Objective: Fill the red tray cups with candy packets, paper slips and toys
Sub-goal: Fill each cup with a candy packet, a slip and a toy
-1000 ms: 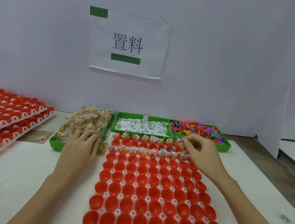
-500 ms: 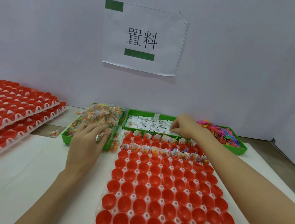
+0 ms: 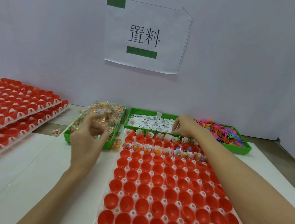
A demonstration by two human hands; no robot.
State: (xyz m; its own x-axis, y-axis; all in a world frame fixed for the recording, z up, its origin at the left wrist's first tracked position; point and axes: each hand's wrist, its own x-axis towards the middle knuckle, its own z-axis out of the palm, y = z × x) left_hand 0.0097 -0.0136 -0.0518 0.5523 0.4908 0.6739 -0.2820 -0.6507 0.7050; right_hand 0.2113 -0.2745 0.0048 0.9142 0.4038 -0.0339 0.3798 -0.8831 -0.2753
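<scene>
Left hand: the left hand (image 3: pixel 89 139) is hovering over the green bin of candy packets (image 3: pixel 98 120), with fingers curled and thumb meeting the fingertips as for pinching; whether a packet is already between them, I cannot tell.
Right hand: the right hand (image 3: pixel 184 126) is reaching over the far rows into the green bin of paper slips (image 3: pixel 151 123), fingers bent down onto the slips (it seems to be pinching one, but the grip is too small to confirm).
Red tray: the red tray (image 3: pixel 168 194) is lying directly in front of the person, its far edge just beside the three bins, probably so each reach is staying short.
Filled cups: only the two farthest rows (image 3: pixel 161 145) are carrying packets and slips; all nearer cups are empty.
Toys: the bin of coloured toys (image 3: pixel 223 132) is sitting at the right, next to the slips.
Spare trays: stacked red trays (image 3: pixel 14 111) are waiting at the left.
Progress: I judge the task is only beginning.
</scene>
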